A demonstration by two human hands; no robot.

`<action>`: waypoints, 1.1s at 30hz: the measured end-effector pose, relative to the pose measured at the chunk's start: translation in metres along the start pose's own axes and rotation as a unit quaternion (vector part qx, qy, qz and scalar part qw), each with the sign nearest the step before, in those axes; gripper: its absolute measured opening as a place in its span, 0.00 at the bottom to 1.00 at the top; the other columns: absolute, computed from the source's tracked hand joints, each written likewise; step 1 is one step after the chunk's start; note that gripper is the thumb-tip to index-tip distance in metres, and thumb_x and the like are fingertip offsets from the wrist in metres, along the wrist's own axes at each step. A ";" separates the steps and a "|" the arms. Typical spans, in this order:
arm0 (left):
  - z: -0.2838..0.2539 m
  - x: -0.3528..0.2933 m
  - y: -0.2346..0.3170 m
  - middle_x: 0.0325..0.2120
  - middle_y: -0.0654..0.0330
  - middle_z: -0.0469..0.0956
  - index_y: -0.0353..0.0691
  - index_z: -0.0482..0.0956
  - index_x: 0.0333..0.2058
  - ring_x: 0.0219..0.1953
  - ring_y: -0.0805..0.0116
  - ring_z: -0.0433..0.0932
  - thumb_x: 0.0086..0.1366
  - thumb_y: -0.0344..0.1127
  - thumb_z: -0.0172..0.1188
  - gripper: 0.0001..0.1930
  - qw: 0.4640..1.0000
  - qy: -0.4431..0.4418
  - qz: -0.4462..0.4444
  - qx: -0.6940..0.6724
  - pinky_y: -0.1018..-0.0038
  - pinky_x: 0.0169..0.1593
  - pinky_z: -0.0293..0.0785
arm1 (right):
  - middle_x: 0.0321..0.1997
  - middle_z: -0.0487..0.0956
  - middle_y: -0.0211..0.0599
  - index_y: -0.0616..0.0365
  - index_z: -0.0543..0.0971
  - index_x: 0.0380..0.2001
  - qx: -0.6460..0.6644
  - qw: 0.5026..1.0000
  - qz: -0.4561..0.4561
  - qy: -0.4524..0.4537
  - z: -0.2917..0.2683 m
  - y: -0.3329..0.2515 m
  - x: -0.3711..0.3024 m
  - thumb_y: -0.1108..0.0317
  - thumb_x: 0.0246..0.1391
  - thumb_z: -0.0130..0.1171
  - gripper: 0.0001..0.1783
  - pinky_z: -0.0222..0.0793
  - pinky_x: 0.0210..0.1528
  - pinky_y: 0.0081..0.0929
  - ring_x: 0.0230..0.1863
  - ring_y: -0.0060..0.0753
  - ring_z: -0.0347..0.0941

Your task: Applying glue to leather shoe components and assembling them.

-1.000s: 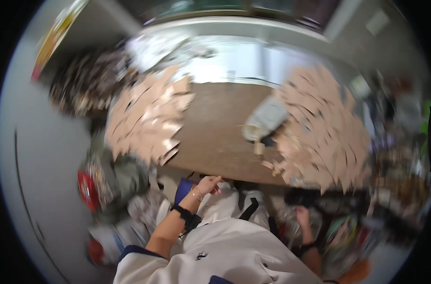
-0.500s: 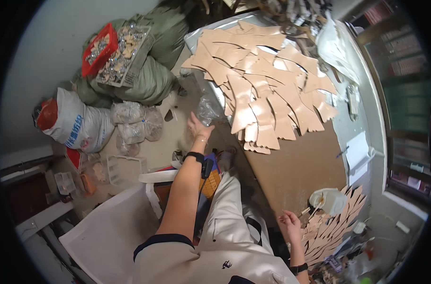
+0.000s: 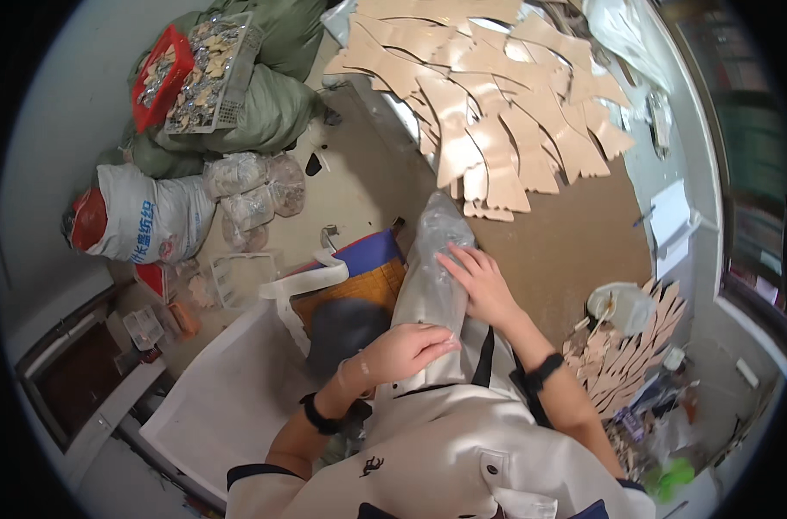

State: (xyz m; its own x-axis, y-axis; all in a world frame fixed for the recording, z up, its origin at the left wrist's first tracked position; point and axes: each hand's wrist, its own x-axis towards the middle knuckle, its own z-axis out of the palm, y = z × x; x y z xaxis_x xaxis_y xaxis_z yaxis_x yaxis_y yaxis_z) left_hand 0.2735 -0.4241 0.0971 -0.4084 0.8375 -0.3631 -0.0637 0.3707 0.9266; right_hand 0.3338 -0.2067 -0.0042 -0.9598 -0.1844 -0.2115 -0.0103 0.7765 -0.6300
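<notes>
A clear plastic bag (image 3: 443, 227) is stretched out along my thigh, over the light trousers. At its near end my left hand (image 3: 408, 351) has its fingers drawn together, closed on the plastic. My right hand (image 3: 480, 281) lies on the bag further up, fingers extended and slightly apart, pressing it against the leg. Beyond my knee, a heap of tan leather-like cut pieces (image 3: 506, 112) with curved, wavy edges covers the far part of the brown table (image 3: 575, 233).
Right of the table's near end are smaller tan pieces (image 3: 627, 368) and a whitish plastic container (image 3: 623, 307). A white bin (image 3: 229, 398) stands at my left. Further left are filled plastic bags (image 3: 246, 195), a white sack (image 3: 151, 212) and a red basket (image 3: 162, 78) on green sacks (image 3: 268, 112).
My left hand has come back from beside the table to my lap with the clear bag. My right hand has moved left from the table's edge onto the bag. The view has shifted.
</notes>
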 end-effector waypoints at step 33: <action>0.290 0.095 0.145 0.23 0.53 0.84 0.47 0.66 0.66 0.22 0.55 0.80 0.65 0.29 0.57 0.30 0.814 -0.229 -0.118 0.521 0.63 0.32 0.77 | 0.51 0.78 0.32 0.54 0.75 0.57 0.664 0.456 0.356 0.474 0.056 0.085 -0.717 0.70 0.55 0.67 0.25 0.75 0.46 0.25 0.50 0.22 0.76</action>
State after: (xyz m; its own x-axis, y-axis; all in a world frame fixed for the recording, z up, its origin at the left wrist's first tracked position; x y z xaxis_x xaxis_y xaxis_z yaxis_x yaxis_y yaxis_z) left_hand 0.4892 -0.1745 0.1684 -0.0993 0.6666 -0.7387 0.8132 0.4822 0.3259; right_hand 1.0365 -0.0425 0.0516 -0.2841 0.6614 -0.6941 -0.0252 -0.7289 -0.6842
